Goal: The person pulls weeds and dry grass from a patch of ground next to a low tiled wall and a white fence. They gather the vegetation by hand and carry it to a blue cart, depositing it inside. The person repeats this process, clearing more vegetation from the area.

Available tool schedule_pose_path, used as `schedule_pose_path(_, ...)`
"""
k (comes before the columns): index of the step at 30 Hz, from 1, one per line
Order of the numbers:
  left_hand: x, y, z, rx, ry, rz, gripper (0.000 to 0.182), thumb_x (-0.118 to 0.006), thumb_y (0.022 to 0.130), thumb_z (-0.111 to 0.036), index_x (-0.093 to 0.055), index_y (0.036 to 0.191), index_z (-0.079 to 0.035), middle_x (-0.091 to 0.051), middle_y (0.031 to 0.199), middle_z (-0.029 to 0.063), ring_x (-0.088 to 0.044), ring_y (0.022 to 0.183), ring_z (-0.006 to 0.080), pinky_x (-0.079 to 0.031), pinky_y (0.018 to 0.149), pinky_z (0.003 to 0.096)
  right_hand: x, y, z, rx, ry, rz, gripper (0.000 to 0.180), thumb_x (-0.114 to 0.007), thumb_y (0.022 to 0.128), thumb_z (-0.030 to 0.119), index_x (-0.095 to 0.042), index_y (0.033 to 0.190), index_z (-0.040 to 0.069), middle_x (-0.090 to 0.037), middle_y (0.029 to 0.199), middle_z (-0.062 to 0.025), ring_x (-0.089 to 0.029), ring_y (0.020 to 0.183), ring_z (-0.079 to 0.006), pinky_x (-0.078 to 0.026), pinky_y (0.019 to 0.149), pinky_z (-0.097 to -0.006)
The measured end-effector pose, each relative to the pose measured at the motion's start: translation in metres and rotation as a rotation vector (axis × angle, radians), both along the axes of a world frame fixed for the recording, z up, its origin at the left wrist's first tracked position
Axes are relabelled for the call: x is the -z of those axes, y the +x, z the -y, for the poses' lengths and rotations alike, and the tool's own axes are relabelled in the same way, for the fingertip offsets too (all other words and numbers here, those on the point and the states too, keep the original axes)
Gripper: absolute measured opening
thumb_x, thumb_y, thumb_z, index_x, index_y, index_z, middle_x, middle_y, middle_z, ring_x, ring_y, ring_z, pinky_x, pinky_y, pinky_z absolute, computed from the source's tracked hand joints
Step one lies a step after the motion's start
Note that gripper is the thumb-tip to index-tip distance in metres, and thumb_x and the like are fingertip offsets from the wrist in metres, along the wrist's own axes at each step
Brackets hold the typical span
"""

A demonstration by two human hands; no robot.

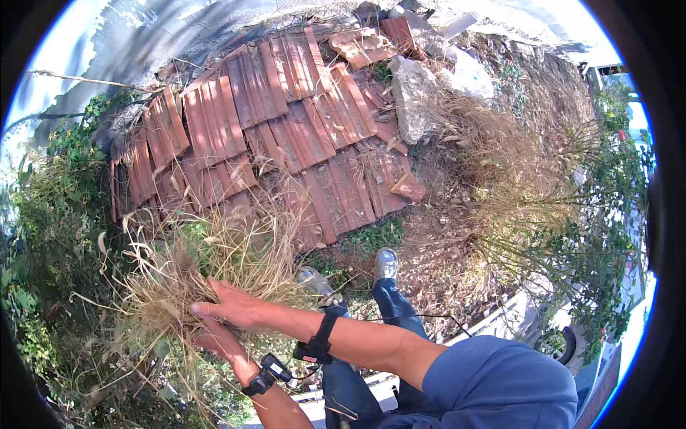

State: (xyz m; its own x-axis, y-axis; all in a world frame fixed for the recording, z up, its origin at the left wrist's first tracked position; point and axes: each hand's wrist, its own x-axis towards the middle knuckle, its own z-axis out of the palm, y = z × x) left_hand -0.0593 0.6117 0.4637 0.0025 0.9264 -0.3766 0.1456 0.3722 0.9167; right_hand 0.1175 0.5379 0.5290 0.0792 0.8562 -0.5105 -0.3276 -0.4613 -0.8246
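Both of my hands are at a large tangled bunch of dry grass point(177, 279) at the lower left. My right hand point(236, 305) reaches across and presses into the stalks, its fingertips hidden among them. Just below it, my left hand point(217, 338) is closed around the lower part of the bunch, its fingers partly covered by stems. Each wrist wears a black strap with a small device. Seed heads and loose stalks stick out over the green plants on the left and towards the clay roof tiles point(305, 134).
Overlapping tiles lie on the ground ahead, with a stone block point(412, 99) beside them. Dry brush point(498, 145) and leafy shrubs point(605, 241) stand at right, a green bush point(53, 214) at left. My shoes point(386, 264) rest on leaf litter near a pale curved edge.
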Motion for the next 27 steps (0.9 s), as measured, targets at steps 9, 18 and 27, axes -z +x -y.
schedule_pose_path(9,-0.095,0.068,0.013,0.529,0.091,-0.349,0.054,-0.046,0.106,-0.041,-0.057,0.122,0.009,-0.062,0.111,0.0171,-0.056,0.097,0.0229,-0.049,0.083,0.0394,-0.025,0.029,0.001,-0.039,0.194,-0.167,0.112,-0.044,0.083,0.086,-0.041,0.136,-0.012,-0.041,0.142,-0.0268,-0.04,0.134,-0.0351,-0.03,0.113,-0.0442)
schedule_pose_path(18,-0.093,0.116,-0.004,0.491,0.221,-0.855,0.054,-0.065,0.095,-0.039,-0.065,0.12,0.009,-0.071,0.111,0.0197,-0.065,0.09,0.0307,-0.051,0.082,0.0461,-0.01,0.096,0.029,0.029,0.298,0.051,0.077,-0.065,0.091,0.051,-0.05,0.139,-0.007,-0.058,0.134,-0.0241,-0.057,0.122,-0.0292,-0.044,0.105,-0.0414)
schedule_pose_path(27,-0.064,0.084,-0.027,0.129,0.387,-0.725,0.051,-0.052,0.1,-0.046,-0.064,0.133,-0.009,-0.064,0.135,0.0079,-0.063,0.12,0.0218,-0.046,0.101,0.0339,0.234,0.276,0.224,0.0,-0.721,1.274,0.061,-0.068,0.085,0.021,-0.05,0.141,0.01,-0.046,0.148,-0.017,-0.042,0.138,-0.0333,-0.042,0.104,-0.0501)
